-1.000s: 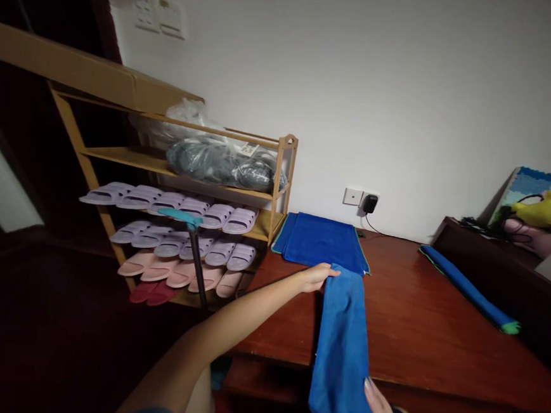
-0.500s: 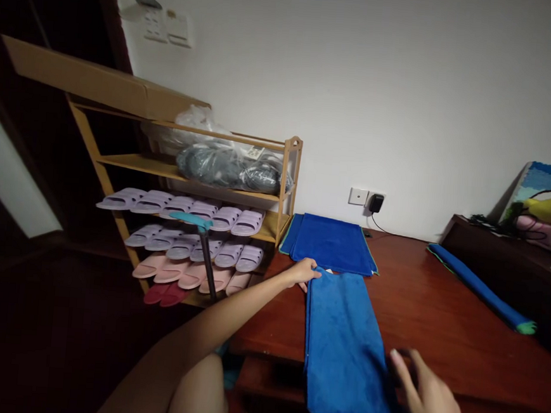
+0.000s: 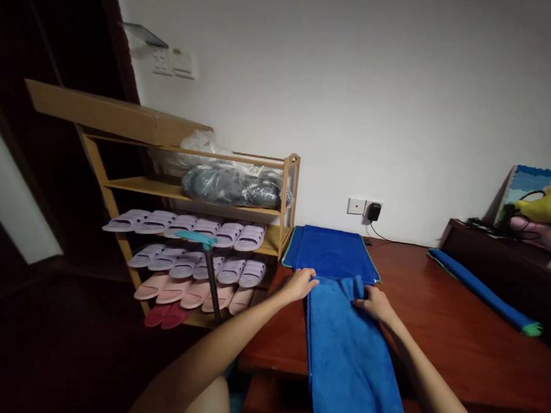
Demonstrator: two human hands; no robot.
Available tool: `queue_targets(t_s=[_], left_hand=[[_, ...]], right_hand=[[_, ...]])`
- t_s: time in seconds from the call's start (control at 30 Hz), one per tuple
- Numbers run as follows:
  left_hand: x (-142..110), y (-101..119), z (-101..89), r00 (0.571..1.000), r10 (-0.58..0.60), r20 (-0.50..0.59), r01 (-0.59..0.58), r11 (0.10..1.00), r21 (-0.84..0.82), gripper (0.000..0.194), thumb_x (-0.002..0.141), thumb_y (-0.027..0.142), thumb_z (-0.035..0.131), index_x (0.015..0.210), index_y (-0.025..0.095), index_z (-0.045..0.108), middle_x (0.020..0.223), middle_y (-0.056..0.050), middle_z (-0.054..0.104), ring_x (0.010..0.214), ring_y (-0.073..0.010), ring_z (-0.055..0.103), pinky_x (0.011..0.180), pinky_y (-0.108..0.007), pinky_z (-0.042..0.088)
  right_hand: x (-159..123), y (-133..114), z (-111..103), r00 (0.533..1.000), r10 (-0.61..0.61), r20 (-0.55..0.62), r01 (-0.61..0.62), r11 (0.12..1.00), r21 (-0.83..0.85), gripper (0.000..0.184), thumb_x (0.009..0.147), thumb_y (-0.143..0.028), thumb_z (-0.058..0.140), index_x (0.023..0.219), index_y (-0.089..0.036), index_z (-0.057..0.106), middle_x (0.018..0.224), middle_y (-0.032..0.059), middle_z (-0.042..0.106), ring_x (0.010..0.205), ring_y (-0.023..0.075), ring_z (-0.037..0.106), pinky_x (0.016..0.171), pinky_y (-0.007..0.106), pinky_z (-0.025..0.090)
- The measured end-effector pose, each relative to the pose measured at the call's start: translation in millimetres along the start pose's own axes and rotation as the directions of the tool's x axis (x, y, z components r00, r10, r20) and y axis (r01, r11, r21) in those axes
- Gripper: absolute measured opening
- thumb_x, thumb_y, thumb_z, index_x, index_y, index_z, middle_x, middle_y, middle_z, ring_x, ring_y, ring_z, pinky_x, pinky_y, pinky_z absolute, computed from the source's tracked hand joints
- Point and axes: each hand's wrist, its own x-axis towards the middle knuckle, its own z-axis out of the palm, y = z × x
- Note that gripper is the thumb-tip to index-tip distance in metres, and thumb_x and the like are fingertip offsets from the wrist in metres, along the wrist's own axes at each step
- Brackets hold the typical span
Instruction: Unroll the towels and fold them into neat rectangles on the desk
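Note:
A folded blue towel [image 3: 354,359] lies lengthwise on the reddish-brown table [image 3: 443,315], its near end hanging over the front edge. My left hand [image 3: 300,285] pinches its far left corner. At the far right corner my right hand [image 3: 375,303] grips the cloth, which bunches up between the two hands. Just beyond them lies a flat stack of darker blue towels [image 3: 333,252] with green edging, close to the wall. The undersides of my fingers are partly hidden by the cloth.
A rolled blue towel [image 3: 483,291] lies at the table's right, beside a dark raised ledge [image 3: 464,237] with a yellow plush toy [image 3: 550,204]. To the left stands a wooden rack [image 3: 288,201] with slippers [image 3: 249,236], bagged items and a cardboard box [image 3: 96,113]. A black plug [image 3: 374,211] sits in the wall socket.
My right hand has moved from beside the towel's near right edge up to its far right corner and taken hold there. My left hand keeps its corner. The view has tilted slightly up.

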Motion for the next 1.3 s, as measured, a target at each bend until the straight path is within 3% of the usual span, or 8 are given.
queue_targets(t_s=[0.27, 0.43, 0.53, 0.7, 0.93, 1.03, 1.13, 1.3], left_hand=[[5, -2, -20.2, 0.997, 0.074, -0.038, -0.074, 0.997, -0.006, 0.009, 0.084, 0.024, 0.059, 0.087, 0.019, 0.066, 0.089, -0.006, 0.068, 0.090, -0.0218, 0.061, 0.079, -0.026, 0.042], [11, -9, -23.6, 0.996, 0.068, -0.050, -0.069, 0.997, -0.015, 0.007, 0.080, 0.026, 0.063, 0.081, 0.020, 0.067, 0.080, -0.003, 0.068, 0.088, -0.0223, 0.062, 0.076, -0.025, 0.042], [17, -15, -22.8, 0.996, 0.059, -0.065, -0.060, 0.998, -0.013, 0.008, 0.080, 0.026, 0.063, 0.082, 0.020, 0.067, 0.079, -0.003, 0.068, 0.088, -0.0215, 0.061, 0.076, -0.024, 0.042], [26, -25, -25.3, 0.994, 0.054, -0.093, -0.052, 0.998, 0.024, 0.010, 0.081, 0.026, 0.062, 0.086, 0.020, 0.068, 0.080, -0.002, 0.068, 0.084, -0.0198, 0.062, 0.073, -0.023, 0.041], [26, -24, -29.4, 0.993, 0.015, -0.119, 0.001, 0.991, 0.133, 0.015, 0.086, 0.028, 0.058, 0.095, 0.020, 0.066, 0.090, -0.005, 0.068, 0.092, -0.0212, 0.061, 0.078, -0.026, 0.041], [12, -16, -26.2, 0.989, 0.015, -0.145, 0.014, 0.980, 0.196, 0.026, 0.089, 0.024, 0.052, 0.112, 0.017, 0.060, 0.110, -0.012, 0.063, 0.107, -0.0250, 0.055, 0.090, -0.033, 0.038], [-19, -5, -22.9, 0.989, 0.089, -0.121, -0.057, 0.968, 0.245, 0.040, 0.087, 0.025, 0.054, 0.125, 0.016, 0.052, 0.133, -0.015, 0.049, 0.124, -0.0288, 0.042, 0.102, -0.041, 0.028], [-92, 10, -22.0, 0.944, 0.281, 0.174, -0.314, 0.925, 0.214, 0.056, 0.091, 0.050, 0.043, 0.140, 0.023, 0.039, 0.151, -0.011, 0.028, 0.139, -0.0279, 0.022, 0.110, -0.046, 0.016]], right_hand=[[-7, -15, 7, 0.992, -0.019, 0.123, -0.040, 0.888, 0.458, 0.032, 0.070, -0.037, 0.052, 0.093, -0.015, 0.056, 0.083, 0.0066, 0.068, 0.077, 0.0181, 0.064, 0.067, 0.027, 0.048], [-7, -15, 4, 0.992, 0.031, 0.125, -0.097, 0.816, 0.570, 0.049, 0.078, -0.054, 0.040, 0.100, -0.014, 0.057, 0.090, 0.0112, 0.067, 0.079, 0.0193, 0.065, 0.070, 0.029, 0.051], [-2, -10, 4, 0.993, 0.079, 0.093, -0.118, 0.813, 0.571, 0.054, 0.081, -0.048, 0.034, 0.119, -0.014, 0.050, 0.100, 0.0124, 0.066, 0.082, 0.0185, 0.065, 0.069, 0.028, 0.051], [9, -2, 2, 0.994, 0.107, -0.037, -0.080, 0.898, 0.433, 0.067, 0.071, -0.026, 0.050, 0.134, -0.010, 0.036, 0.104, 0.0127, 0.063, 0.084, 0.0184, 0.062, 0.067, 0.027, 0.049], [15, -12, 7, 0.971, -0.121, -0.208, 0.130, 0.991, 0.032, 0.083, 0.065, -0.010, 0.055, 0.144, -0.019, 0.029, 0.111, 0.0084, 0.055, 0.103, 0.0213, 0.053, 0.091, 0.032, 0.040], [8, -12, 15, 0.963, -0.174, -0.207, 0.152, 0.981, -0.120, 0.075, 0.075, -0.019, 0.055, 0.145, -0.028, 0.028, 0.123, 0.0094, 0.049, 0.115, 0.0251, 0.047, 0.097, 0.036, 0.035], [1, -1, 13, 0.972, -0.111, -0.206, 0.067, 0.975, -0.211, 0.062, 0.087, -0.042, 0.044, 0.143, -0.018, 0.031, 0.128, 0.0177, 0.046, 0.116, 0.0312, 0.048, 0.092, 0.042, 0.038], [-11, 27, -3, 0.997, 0.044, -0.070, -0.063, 0.956, -0.286, 0.066, 0.082, -0.071, 0.032, 0.092, -0.013, 0.063, 0.089, 0.0180, 0.064, 0.088, 0.0331, 0.062, 0.073, 0.041, 0.043]])
